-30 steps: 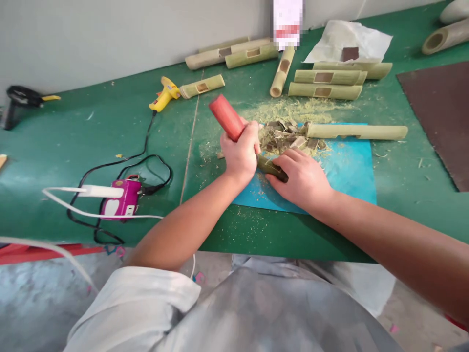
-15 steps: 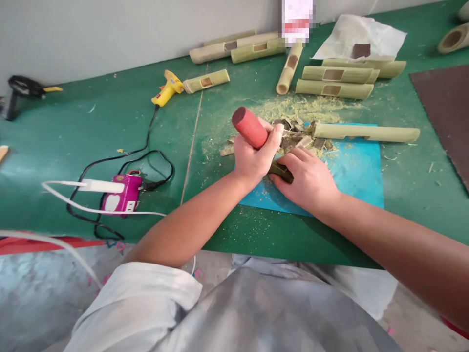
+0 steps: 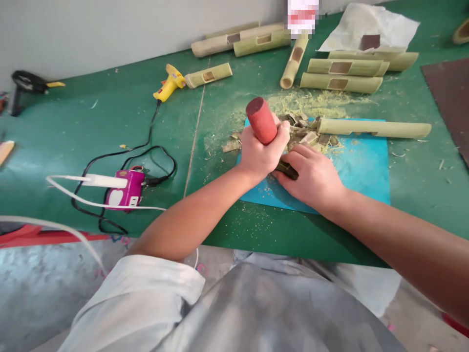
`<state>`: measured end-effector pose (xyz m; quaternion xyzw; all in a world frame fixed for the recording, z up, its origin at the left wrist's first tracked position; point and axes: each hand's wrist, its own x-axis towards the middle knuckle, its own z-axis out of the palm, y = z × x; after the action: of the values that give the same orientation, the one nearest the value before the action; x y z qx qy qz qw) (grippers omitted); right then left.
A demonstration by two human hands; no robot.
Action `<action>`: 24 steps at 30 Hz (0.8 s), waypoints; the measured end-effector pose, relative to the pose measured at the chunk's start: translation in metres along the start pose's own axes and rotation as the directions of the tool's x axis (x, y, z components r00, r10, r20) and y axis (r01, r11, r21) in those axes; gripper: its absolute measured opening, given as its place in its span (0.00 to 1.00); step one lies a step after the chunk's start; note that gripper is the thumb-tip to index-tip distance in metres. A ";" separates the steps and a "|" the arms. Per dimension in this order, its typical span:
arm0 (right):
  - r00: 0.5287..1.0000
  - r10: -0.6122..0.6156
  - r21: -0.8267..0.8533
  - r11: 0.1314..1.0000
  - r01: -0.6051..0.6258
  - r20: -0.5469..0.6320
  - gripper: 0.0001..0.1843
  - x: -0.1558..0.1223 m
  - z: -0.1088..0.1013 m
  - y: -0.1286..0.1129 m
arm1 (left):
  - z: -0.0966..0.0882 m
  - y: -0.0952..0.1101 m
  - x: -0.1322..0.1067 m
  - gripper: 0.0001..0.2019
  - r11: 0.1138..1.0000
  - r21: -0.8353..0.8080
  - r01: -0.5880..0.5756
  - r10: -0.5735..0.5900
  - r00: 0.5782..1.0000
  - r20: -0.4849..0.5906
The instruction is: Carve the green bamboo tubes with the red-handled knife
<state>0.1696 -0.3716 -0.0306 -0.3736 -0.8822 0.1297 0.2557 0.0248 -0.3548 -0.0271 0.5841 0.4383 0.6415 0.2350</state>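
Note:
My left hand (image 3: 262, 151) is closed round a tool with a thick red handle (image 3: 262, 122), its end pointing up and to the left. The tool's lower end is hidden behind my fingers. Close beside it, my right hand (image 3: 314, 176) grips a short dark piece of bamboo (image 3: 287, 169) over a blue sheet (image 3: 361, 178). Much of that piece is covered by my fingers. Just beyond both hands lie a heap of bamboo chips (image 3: 307, 137) and a long pale bamboo tube (image 3: 388, 128) with notches in its side.
Several bamboo tubes with cut windows (image 3: 339, 83) lie farther back on the green table (image 3: 223, 227). At left are a yellow glue gun (image 3: 170, 84), a purple power adapter (image 3: 124, 188) with loose cables, and a black tool (image 3: 27, 85). A brown mat (image 3: 449, 100) lies at right.
The red handle has swung more upright in my left hand. My right hand keeps its hold on the dark bamboo piece. The whole view has shifted slightly.

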 end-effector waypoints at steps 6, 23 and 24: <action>1.000 0.002 -0.008 1.000 -0.002 0.012 0.09 -0.001 0.000 -0.002 | -0.001 0.004 0.003 0.28 0.975 -0.155 0.162 -0.167 0.986 -0.017; 1.000 0.001 -0.128 0.992 -0.004 -0.022 0.10 -0.004 -0.006 -0.004 | -0.011 0.008 -0.001 0.18 0.997 -0.059 -0.040 0.037 0.998 -0.057; 0.999 -0.010 -0.120 0.993 0.006 -0.037 0.10 -0.004 -0.007 -0.004 | -0.013 0.009 0.000 0.17 0.995 -0.060 -0.078 0.074 0.995 -0.061</action>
<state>0.1734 -0.3772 -0.0246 -0.3870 -0.8849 0.0683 0.2499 0.0144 -0.3636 -0.0186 0.5738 0.4023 0.6800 0.2157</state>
